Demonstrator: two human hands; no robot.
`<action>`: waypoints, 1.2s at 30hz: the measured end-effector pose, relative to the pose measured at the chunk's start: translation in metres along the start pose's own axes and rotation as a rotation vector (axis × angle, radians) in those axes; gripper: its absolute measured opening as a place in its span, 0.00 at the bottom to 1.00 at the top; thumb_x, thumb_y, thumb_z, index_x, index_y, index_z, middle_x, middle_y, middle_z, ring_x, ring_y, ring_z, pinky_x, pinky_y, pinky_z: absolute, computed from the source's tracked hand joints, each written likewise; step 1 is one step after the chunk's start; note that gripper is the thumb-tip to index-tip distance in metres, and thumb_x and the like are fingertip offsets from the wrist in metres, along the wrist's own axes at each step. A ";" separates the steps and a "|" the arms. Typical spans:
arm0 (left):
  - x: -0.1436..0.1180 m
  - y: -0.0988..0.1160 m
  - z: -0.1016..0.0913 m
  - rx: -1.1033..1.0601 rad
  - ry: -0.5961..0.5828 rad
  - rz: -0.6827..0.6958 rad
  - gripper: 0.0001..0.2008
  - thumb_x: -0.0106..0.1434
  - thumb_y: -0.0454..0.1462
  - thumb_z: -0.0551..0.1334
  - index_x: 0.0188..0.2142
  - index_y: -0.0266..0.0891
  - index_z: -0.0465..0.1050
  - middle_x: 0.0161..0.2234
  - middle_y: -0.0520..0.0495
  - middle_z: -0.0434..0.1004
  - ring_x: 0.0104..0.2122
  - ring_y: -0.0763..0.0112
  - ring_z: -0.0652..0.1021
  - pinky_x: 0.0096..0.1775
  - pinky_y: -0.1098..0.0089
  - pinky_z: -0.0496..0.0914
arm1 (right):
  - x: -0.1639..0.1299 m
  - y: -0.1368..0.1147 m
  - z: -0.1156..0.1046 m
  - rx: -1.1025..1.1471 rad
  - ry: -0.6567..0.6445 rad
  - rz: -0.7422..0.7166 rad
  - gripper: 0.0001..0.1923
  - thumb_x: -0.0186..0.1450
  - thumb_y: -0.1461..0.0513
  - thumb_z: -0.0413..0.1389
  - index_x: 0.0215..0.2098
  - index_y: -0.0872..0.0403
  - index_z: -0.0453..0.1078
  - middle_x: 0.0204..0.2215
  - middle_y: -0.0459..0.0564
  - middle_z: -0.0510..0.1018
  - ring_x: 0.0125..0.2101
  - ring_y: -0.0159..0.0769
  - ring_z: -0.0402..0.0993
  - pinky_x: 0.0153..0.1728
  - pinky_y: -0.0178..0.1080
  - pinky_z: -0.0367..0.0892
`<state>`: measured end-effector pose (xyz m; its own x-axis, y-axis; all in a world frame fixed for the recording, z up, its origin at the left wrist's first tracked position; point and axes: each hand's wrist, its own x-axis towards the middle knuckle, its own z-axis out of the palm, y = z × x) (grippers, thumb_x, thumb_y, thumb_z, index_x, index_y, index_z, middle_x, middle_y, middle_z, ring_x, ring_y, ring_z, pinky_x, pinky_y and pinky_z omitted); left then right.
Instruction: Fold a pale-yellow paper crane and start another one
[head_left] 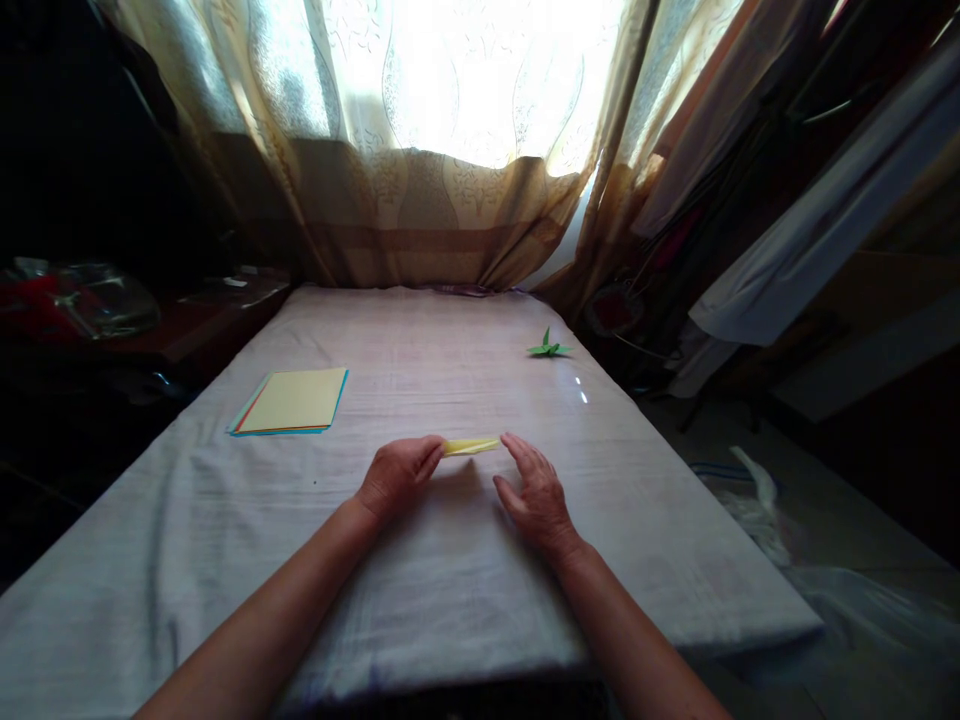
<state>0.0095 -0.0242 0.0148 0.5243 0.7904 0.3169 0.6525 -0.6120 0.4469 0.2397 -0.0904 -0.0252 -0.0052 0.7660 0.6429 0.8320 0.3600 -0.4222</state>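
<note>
**Yellow paper strip held between two hands on the cloth-covered table**

Starting at my far left, I see a crumpled clear plastic bag [90, 300] on a dark side surface, glossy and wrinkled. Next comes the paper stack [291, 402], flat square sheets lying on the table [187, 540]; the top sheet is pale yellow, with blue and orange edges peeking out beneath it. The table is draped in a light, slightly creased woven cloth.

My left hand [397, 478] rests on the cloth with its fingers curled, thumb and fingertips pinched closed on the left end of the folded yellow paper [471, 446]. That paper is a narrow, flattened strip with a pointed look, lying crosswise just above the cloth between both hands. My right hand [534, 492] is loosely spread, fingers extended; its fingertips sit at the strip's right end, and I cannot tell whether they actually clamp it or only touch it.

Farther right and well apart, toward the far edge, a small green origami crane [548, 347] stands on the cloth with its wings out. Behind everything hangs a patterned beige curtain [450, 200], thin and brightly backlit.
</note>
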 end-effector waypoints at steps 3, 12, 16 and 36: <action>0.001 -0.001 -0.001 -0.122 0.021 -0.069 0.18 0.71 0.43 0.48 0.42 0.41 0.76 0.34 0.50 0.82 0.32 0.70 0.80 0.34 0.75 0.71 | 0.008 -0.007 -0.001 0.071 0.073 -0.002 0.22 0.64 0.61 0.54 0.57 0.54 0.65 0.51 0.57 0.77 0.51 0.43 0.73 0.52 0.47 0.68; -0.007 -0.007 0.005 -0.192 0.081 -0.148 0.17 0.69 0.44 0.51 0.43 0.41 0.77 0.36 0.50 0.83 0.33 0.69 0.81 0.36 0.72 0.74 | 0.019 -0.023 0.011 0.196 -0.123 0.317 0.15 0.64 0.59 0.52 0.46 0.52 0.74 0.31 0.48 0.81 0.29 0.34 0.76 0.36 0.36 0.73; -0.012 -0.009 0.003 -0.125 0.157 -0.126 0.17 0.69 0.43 0.52 0.47 0.40 0.75 0.45 0.44 0.80 0.45 0.63 0.78 0.49 0.63 0.71 | 0.016 -0.020 0.013 0.162 -0.150 0.352 0.15 0.64 0.60 0.50 0.44 0.51 0.76 0.38 0.51 0.82 0.37 0.37 0.78 0.42 0.40 0.73; -0.030 0.008 0.009 0.073 -0.008 0.149 0.11 0.66 0.38 0.59 0.46 0.42 0.75 0.45 0.43 0.80 0.46 0.60 0.78 0.50 0.58 0.68 | 0.008 -0.020 0.004 0.061 -0.203 0.292 0.16 0.65 0.62 0.49 0.47 0.51 0.75 0.38 0.50 0.82 0.40 0.39 0.77 0.46 0.41 0.71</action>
<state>0.0041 -0.0529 0.0013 0.6226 0.6904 0.3684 0.6047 -0.7233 0.3335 0.2204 -0.0896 -0.0146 0.1125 0.9290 0.3524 0.7803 0.1370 -0.6102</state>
